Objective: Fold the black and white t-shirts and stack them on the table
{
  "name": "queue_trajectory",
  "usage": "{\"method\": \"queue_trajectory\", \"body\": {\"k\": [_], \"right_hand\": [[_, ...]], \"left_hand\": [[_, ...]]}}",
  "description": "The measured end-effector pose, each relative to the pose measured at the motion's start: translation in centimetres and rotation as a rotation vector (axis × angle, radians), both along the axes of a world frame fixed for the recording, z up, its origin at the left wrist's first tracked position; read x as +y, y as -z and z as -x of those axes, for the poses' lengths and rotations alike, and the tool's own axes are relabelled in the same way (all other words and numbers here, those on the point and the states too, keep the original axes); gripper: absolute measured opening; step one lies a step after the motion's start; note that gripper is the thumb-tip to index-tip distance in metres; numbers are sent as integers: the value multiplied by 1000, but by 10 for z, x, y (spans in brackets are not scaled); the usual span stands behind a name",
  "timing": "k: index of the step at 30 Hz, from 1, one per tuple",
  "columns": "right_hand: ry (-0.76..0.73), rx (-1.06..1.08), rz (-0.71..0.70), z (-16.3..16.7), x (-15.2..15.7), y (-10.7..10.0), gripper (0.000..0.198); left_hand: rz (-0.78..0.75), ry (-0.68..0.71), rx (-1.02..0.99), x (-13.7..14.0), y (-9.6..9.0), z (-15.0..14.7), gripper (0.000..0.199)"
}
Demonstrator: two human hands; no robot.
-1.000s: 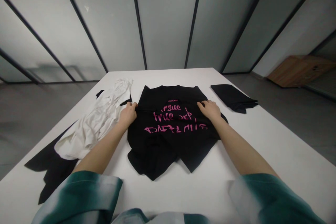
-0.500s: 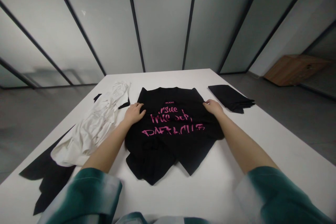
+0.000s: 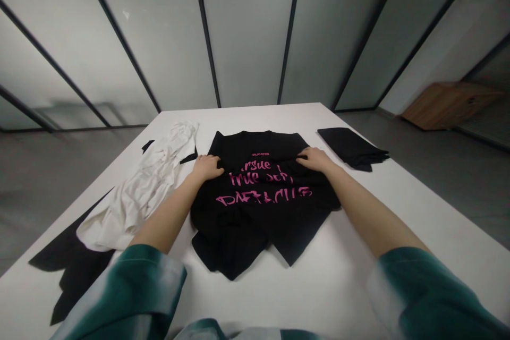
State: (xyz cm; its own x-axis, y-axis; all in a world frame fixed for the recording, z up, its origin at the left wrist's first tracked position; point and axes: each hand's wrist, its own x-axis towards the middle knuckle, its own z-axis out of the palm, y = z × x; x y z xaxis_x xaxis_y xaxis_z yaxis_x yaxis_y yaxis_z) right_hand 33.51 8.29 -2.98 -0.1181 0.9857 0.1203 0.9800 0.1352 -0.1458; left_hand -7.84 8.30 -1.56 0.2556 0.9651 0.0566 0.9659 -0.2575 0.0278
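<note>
Both hands lie flat, holding nothing: the left hand [image 3: 207, 166] and right hand [image 3: 313, 159] press on the black T-shirt [image 3: 261, 207] with pink lettering, mid-table [image 3: 418, 234]. A crumpled white garment [image 3: 143, 191] lies left; a folded black cloth [image 3: 353, 147] lies right.

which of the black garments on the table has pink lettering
The black shirt in the middle, under both hands. The folded black garment at far right and the black cloth under the white garment show no print.
</note>
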Motion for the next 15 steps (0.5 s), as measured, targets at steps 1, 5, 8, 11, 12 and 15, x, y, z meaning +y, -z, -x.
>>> {"method": "queue_trajectory", "body": {"k": [1,5,8,11,12,15], "right_hand": [[7,-19,-17,5,1,-2,34],[128,8,-161,18,4,-7,30],[156,75,-161,20,0,-7,24],[98,78,-185,19,-14,-7,19],[44,57,-180,19,-20,-8,20],[-123,-45,-98,22,-43,-9,29]], "left_hand": [[-22,3,-2,2,-4,-4,41],[-94,144,-72,-1,-13,-34,37],[-47,328,-114,-7,-13,-68,37],[15,438,-111,-8,-11,-108,43],[24,448,-109,-6,-10,-122,46],[25,440,-99,3,-6,-158,54]]}}
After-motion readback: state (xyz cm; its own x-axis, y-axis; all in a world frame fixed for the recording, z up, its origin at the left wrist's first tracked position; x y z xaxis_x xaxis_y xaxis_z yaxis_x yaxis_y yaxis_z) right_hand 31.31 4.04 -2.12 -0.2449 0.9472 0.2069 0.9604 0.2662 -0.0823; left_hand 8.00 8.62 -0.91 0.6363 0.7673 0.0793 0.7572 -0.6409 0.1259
